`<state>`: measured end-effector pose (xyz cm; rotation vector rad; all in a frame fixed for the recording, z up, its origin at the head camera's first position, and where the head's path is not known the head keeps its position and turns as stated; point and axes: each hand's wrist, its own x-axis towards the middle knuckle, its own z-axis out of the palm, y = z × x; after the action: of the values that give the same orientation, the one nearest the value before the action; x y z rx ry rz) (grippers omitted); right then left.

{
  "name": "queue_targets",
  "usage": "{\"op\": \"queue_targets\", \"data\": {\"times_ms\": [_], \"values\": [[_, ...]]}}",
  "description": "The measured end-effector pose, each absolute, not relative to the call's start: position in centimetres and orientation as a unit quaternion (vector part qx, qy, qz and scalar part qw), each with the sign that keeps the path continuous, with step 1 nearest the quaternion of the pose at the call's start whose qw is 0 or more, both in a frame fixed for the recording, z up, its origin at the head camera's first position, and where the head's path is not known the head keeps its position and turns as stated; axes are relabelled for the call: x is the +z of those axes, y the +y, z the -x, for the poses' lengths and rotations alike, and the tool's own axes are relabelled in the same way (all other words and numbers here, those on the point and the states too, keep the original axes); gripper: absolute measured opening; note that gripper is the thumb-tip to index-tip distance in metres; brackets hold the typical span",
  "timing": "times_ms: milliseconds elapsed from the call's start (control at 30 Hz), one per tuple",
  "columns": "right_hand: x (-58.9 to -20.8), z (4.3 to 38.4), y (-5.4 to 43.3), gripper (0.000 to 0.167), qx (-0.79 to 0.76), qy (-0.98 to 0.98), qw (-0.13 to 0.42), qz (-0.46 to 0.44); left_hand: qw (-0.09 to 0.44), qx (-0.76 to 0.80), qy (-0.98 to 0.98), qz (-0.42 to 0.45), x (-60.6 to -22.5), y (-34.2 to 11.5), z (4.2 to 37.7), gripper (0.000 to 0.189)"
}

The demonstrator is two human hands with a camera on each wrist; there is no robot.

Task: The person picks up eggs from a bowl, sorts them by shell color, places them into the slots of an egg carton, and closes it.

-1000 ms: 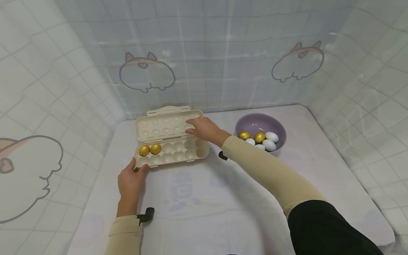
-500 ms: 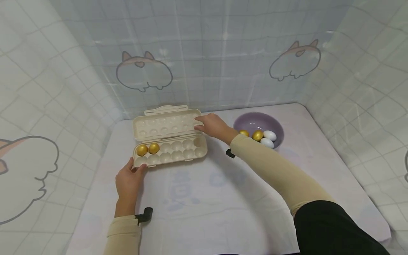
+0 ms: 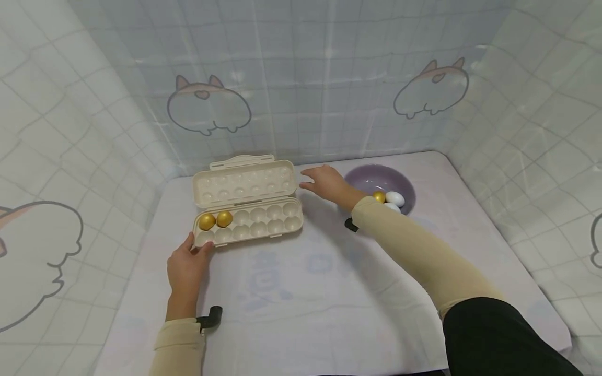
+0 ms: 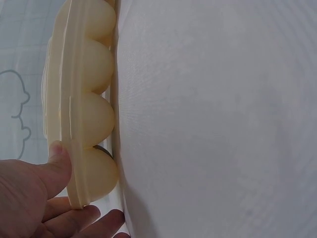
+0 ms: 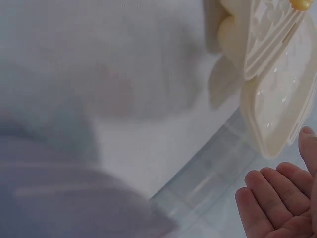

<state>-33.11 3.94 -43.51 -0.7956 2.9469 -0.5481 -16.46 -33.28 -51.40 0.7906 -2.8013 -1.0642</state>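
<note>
A cream plastic egg carton [image 3: 257, 228] lies with its lid [image 3: 244, 185] folded back, on the left of the table. Two gold eggs [image 3: 206, 221] fill neighbouring cups at the left end of its back row. My left hand [image 3: 185, 269] holds the carton's front left corner. In the left wrist view its thumb [image 4: 58, 157] presses the rim while fingers reach beneath. My right hand [image 3: 331, 184] hovers between carton and purple bowl [image 3: 376, 177], with relaxed fingers and nothing in them. A gold egg [image 3: 379, 197] and white eggs [image 3: 395, 198] show in the bowl; my forearm hides part of it.
A white cloth [image 3: 301, 313] covers the table. Tiled-pattern curtains [image 3: 291, 78] with cartoon animals stand along the back and both sides, close behind the carton lid.
My right hand has moved right, away from over the carton lid towards the bowl, covering more of the bowl's eggs. My left hand stays on the carton corner.
</note>
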Motion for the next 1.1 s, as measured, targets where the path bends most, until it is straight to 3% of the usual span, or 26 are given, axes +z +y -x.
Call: {"op": "queue_targets", "data": {"times_ms": [800, 1100], "values": [[-43.8, 32.7, 13.7, 0.054, -0.227, 0.961, 0.041, 0.153, 0.007, -0.331, -0.909, -0.251, -50.9, -32.9, 16.1, 0.08], [-43.3, 32.5, 17.8, 0.043, -0.185, 0.971, 0.071, 0.137, 0.01, -0.337, -0.907, -0.251, -50.9, -32.8, 16.1, 0.079]]}}
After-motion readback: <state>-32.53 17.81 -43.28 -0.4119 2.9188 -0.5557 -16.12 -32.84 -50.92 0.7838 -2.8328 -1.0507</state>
